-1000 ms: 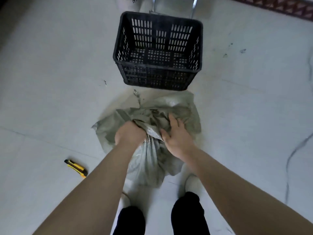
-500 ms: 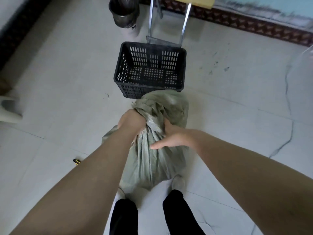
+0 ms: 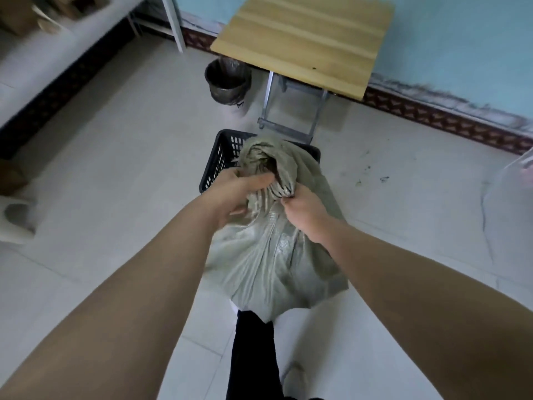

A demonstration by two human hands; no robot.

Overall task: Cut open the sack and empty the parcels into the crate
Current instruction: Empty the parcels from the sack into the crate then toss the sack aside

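sack [image 3: 277, 255] hides most of crate [image 3: 222, 160], left hand [image 3: 233, 194] blurred

Light was soft and even, a cool daylight with no hard glare. The pale floor [image 3: 115, 174] read bright, slightly washed out. Shadows were faint: a soft one lay under the wooden table [image 3: 305, 39] at the far side. The left hand [image 3: 233, 194] was smeared by motion blur. Wide-angle distortion bent the far wall [image 3: 461, 39] and stretched both forearms near the bottom edge; corners were soft.
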